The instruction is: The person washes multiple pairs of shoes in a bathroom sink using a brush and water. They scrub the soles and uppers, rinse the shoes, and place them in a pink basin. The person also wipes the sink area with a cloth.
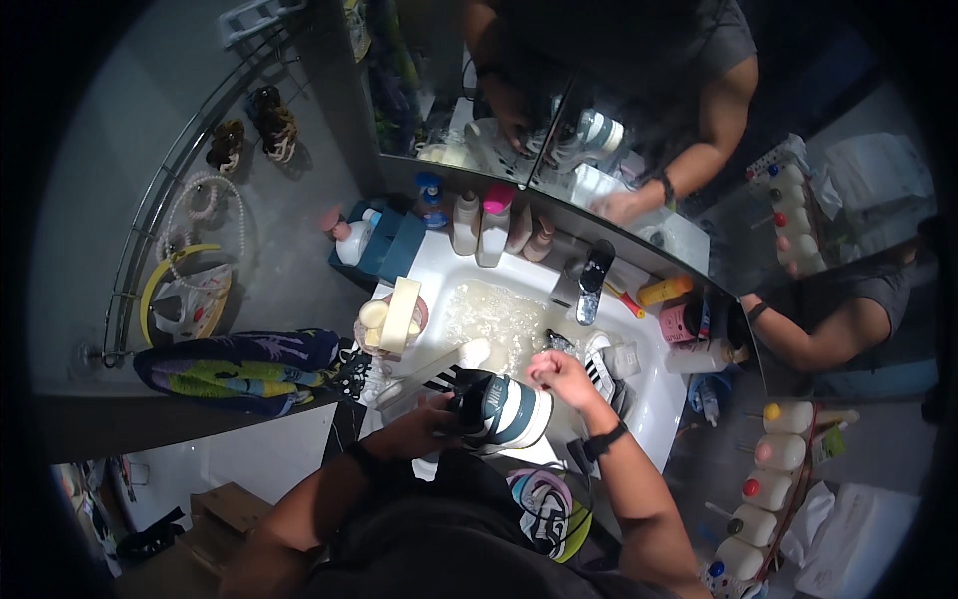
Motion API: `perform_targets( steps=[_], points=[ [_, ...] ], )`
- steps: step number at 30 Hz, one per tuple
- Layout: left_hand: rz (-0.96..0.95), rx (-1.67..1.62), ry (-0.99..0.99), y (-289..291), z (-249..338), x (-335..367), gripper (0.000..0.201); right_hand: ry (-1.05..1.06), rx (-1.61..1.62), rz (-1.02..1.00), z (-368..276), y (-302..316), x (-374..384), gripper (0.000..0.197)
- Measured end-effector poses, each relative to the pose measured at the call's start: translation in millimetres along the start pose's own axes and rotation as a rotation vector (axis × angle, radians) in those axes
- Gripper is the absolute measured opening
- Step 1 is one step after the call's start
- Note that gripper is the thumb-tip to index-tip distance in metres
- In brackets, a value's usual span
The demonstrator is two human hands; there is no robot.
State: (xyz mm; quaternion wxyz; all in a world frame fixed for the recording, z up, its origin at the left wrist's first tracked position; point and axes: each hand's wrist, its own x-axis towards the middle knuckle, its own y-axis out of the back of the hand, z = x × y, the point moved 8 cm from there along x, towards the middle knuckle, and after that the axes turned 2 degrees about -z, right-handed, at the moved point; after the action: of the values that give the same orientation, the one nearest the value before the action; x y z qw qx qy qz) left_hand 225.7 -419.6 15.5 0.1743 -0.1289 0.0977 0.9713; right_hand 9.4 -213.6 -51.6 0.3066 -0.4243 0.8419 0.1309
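My left hand [427, 424] grips a dark teal and white sneaker [507, 411] at its opening, above the front edge of the white sink. My right hand [561, 379] is closed just beyond the sneaker, over the basin. Whatever its fingers hold, if anything, is too small to make out. Foamy water [499, 314] covers the basin [654, 424] floor. Beside my right hand, a white sneaker with black stripes [599, 367] lies in the sink. A pale shoe with dark stripes [449, 367] rests at the left, partly hidden behind the held sneaker.
Several bottles [494, 225] line the back rim near a black-topped faucet [596, 270]. A blue box [384, 245] stands at the left corner. More bottles [689, 339] crowd the right rim. A colourful towel [244, 369] hangs at left; a mirror [639, 110] rises behind.
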Motion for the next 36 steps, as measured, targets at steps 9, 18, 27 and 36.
perform_targets(
  steps=[9,18,27,36],
  points=[
    [0.09,-0.055,0.004,13,10,0,0.043,-0.113,-1.105,0.318,78,38,93,0.056],
    [0.081,-0.154,0.027,12,-2,-2,0.042,-0.233,0.26,0.45,66,38,1,0.051],
    [0.108,-0.046,-0.129,20,7,1,0.058,0.304,1.208,-0.219,-48,-15,-67,0.069],
    [0.059,-0.125,0.017,18,6,-7,0.058,0.435,1.12,-0.185,-71,-24,-108,0.063]
  ],
)
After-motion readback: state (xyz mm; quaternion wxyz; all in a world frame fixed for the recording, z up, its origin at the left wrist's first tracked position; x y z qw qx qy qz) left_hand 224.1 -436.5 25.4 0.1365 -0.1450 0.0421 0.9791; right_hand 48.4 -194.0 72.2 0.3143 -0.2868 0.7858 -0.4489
